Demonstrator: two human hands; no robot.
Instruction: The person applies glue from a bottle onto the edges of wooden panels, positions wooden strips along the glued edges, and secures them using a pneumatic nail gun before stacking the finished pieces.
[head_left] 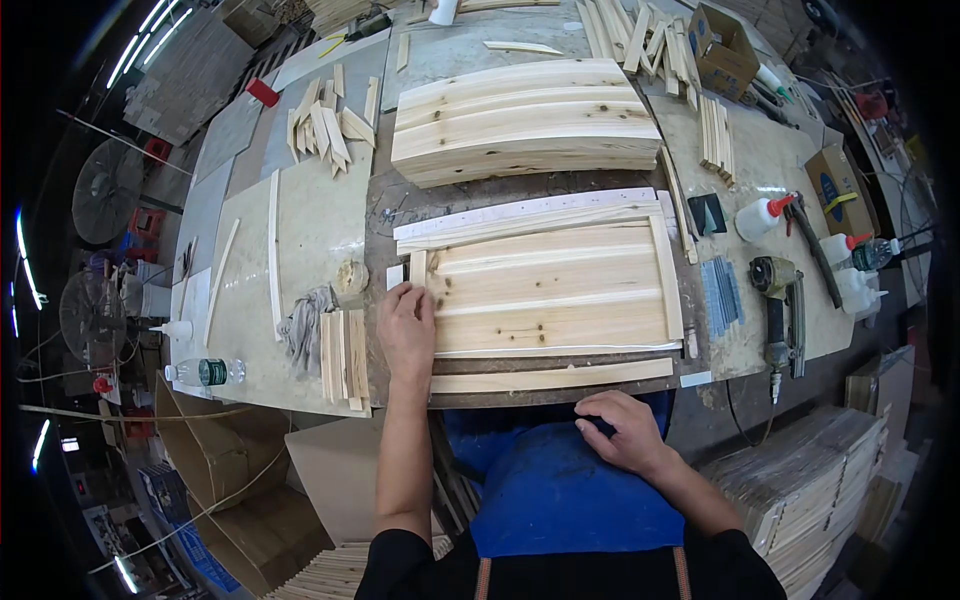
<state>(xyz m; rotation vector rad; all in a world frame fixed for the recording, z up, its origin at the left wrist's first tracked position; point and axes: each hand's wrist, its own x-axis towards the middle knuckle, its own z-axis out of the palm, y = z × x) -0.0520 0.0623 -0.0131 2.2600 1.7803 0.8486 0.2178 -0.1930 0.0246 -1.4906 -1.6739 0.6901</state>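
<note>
A pale pine panel [545,290] lies flat at the table's front, with narrow strips along its edges. My left hand [408,325] is at the panel's left end, fingers bent and closed on the short wooden strip [418,268] there. Part of that strip is hidden under the fingers. My right hand [622,432] hovers over the blue apron [575,500], just off the table's front edge. It holds nothing, and its fingers are loosely curved with the thumb apart. Between me and the panel lies a loose long strip [555,376].
Behind the panel sits a stack of boards [525,115]. To the right are a nail gun [778,300], grey staple strips [720,295] and a glue bottle [760,217]. On the left are a bundle of short strips [345,355], a grey rag [308,325] and a plastic bottle [208,372].
</note>
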